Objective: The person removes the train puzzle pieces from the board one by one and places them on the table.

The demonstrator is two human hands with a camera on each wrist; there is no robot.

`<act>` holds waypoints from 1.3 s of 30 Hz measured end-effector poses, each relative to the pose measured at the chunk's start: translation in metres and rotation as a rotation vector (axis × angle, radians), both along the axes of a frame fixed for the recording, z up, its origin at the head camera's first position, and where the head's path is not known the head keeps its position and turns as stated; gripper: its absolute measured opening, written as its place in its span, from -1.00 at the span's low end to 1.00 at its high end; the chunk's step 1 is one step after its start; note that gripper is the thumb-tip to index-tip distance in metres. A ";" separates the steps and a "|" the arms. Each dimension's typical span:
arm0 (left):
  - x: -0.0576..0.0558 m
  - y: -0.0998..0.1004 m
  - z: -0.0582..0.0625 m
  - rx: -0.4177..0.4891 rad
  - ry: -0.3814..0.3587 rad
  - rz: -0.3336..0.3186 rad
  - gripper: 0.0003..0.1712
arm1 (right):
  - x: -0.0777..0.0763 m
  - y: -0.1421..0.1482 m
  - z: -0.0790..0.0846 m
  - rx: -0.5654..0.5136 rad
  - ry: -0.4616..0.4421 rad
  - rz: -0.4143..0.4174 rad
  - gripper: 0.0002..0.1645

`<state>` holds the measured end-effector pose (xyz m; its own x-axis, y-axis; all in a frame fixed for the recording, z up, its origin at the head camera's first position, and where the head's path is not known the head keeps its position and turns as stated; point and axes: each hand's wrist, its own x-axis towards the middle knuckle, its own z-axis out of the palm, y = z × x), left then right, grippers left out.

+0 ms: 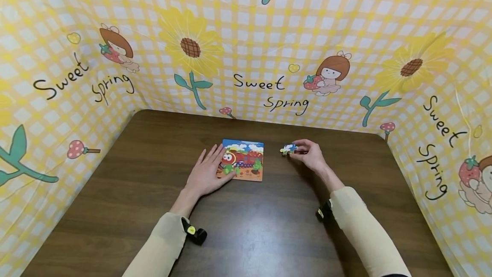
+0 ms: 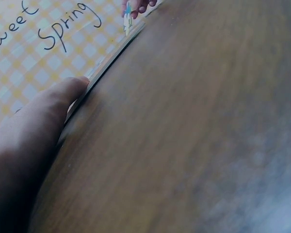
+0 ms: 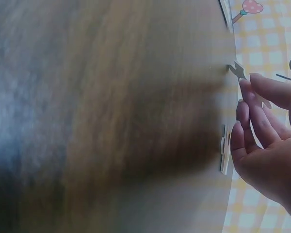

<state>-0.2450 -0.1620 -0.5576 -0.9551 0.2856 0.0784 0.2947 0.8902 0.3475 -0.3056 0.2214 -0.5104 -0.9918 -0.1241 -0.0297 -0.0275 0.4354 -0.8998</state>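
Note:
On the table lies a square picture puzzle (image 1: 246, 163) with a red train and a blue sky. My left hand (image 1: 205, 174) rests on its left side with straight, spread fingers, and the thumb (image 2: 63, 97) lies at the near edge. To the right of the puzzle, my right hand (image 1: 309, 156) pinches a blue, white and green puzzle piece (image 1: 288, 149) between thumb and fingers. In the right wrist view that puzzle piece (image 3: 237, 70) is tilted, just above the tabletop. A thin flat object (image 3: 225, 149) with a notched edge shows edge-on beside the right hand's fingers.
The brown wooden table (image 1: 246, 225) ends at the back and sides against a yellow checked cloth (image 1: 246, 42) printed with flowers and figures. A black strap-on camera sits at each wrist, the left camera (image 1: 197, 233) and the right camera (image 1: 323, 210).

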 end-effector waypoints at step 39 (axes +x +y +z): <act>0.000 0.000 -0.001 0.003 0.016 0.001 0.22 | -0.002 0.013 0.001 0.412 0.222 0.071 -0.53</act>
<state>-0.2453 -0.1616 -0.5588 -0.9540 0.2844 0.0948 0.2995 0.8895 0.3452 -0.3080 0.2347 -0.5094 -0.9692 -0.2145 0.1208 -0.2424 0.7450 -0.6214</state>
